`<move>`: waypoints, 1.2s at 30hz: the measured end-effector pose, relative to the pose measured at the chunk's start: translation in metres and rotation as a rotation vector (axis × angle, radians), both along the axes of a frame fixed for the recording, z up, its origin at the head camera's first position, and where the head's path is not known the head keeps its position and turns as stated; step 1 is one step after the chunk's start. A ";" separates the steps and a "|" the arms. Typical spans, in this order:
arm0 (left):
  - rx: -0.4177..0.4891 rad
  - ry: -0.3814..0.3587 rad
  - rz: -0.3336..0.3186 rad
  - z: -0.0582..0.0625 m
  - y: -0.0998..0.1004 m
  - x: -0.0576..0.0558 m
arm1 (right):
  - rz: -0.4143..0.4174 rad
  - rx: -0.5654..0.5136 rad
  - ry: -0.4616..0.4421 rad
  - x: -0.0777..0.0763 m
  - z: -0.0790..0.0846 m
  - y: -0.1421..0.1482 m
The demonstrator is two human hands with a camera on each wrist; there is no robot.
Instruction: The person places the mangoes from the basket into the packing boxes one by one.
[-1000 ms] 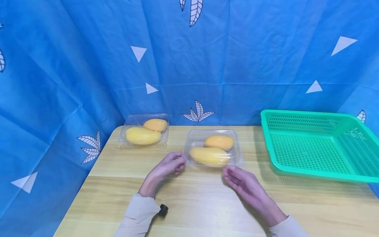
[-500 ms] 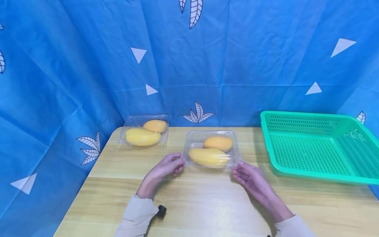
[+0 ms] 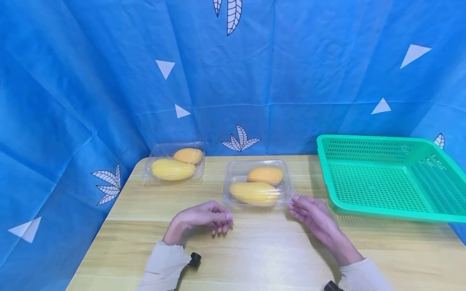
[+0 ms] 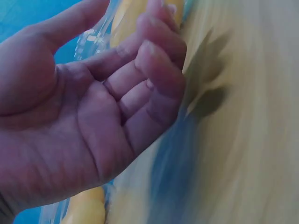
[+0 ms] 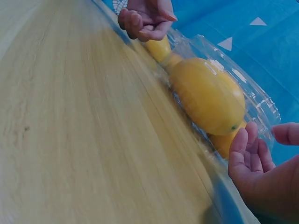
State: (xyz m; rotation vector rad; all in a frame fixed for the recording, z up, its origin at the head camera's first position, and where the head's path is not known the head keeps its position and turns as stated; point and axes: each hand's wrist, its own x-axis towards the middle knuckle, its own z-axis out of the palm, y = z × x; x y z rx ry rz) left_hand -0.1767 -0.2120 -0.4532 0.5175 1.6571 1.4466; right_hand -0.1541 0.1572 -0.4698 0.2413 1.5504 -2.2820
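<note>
A clear plastic clamshell box (image 3: 236, 170) stands mid-table in the head view, with a long yellow mango (image 3: 253, 193) and an orange mango (image 3: 265, 176) inside. My right hand (image 3: 314, 215) is at its near right corner, fingertips right at the edge. In the right wrist view, this hand's thumb stands apart from its bent fingers (image 5: 252, 156) beside the box. My left hand (image 3: 204, 216) hovers just in front of the box's near left corner and holds nothing. Its fingers (image 4: 159, 70) curve loosely in the left wrist view, the thumb apart.
Another clear box (image 3: 165, 150) with two mangoes sits at the table's back left corner. A green plastic basket (image 3: 367, 212) stands at the right. The blue curtain (image 3: 233, 72) hangs right behind the wooden table (image 3: 255, 258).
My right hand has moved right from the box's front to its near right corner. My left hand has come away from the box's left side toward me. The box stays put.
</note>
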 end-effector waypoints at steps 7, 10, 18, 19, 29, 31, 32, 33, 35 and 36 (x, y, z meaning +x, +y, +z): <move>0.043 -0.023 -0.050 -0.003 0.025 0.007 | -0.012 0.014 -0.012 -0.001 0.002 0.001; 0.050 -0.057 -0.022 -0.003 0.038 0.011 | 0.002 0.009 -0.020 -0.002 0.002 0.000; 0.108 -0.123 0.183 -0.011 0.083 0.026 | 0.020 -0.009 -0.036 -0.004 0.000 0.002; 0.114 -0.126 0.209 -0.012 0.089 0.028 | 0.023 -0.005 -0.037 -0.004 0.000 0.003; 0.242 -0.186 0.527 -0.021 0.136 0.043 | 0.112 0.060 0.017 -0.010 0.003 0.010; 0.277 -0.223 0.579 -0.022 0.143 0.044 | 0.119 0.062 0.023 -0.010 0.004 0.011; 0.294 -0.242 0.603 -0.022 0.146 0.044 | 0.122 0.065 0.027 -0.010 0.004 0.011; 0.310 -0.260 0.623 -0.022 0.149 0.044 | 0.124 0.068 0.029 -0.010 0.004 0.012; 0.339 -0.301 0.653 -0.020 0.155 0.044 | 0.125 0.078 0.032 -0.011 0.005 0.012; 0.353 -0.324 0.664 -0.019 0.158 0.045 | 0.125 0.086 0.033 -0.011 0.005 0.013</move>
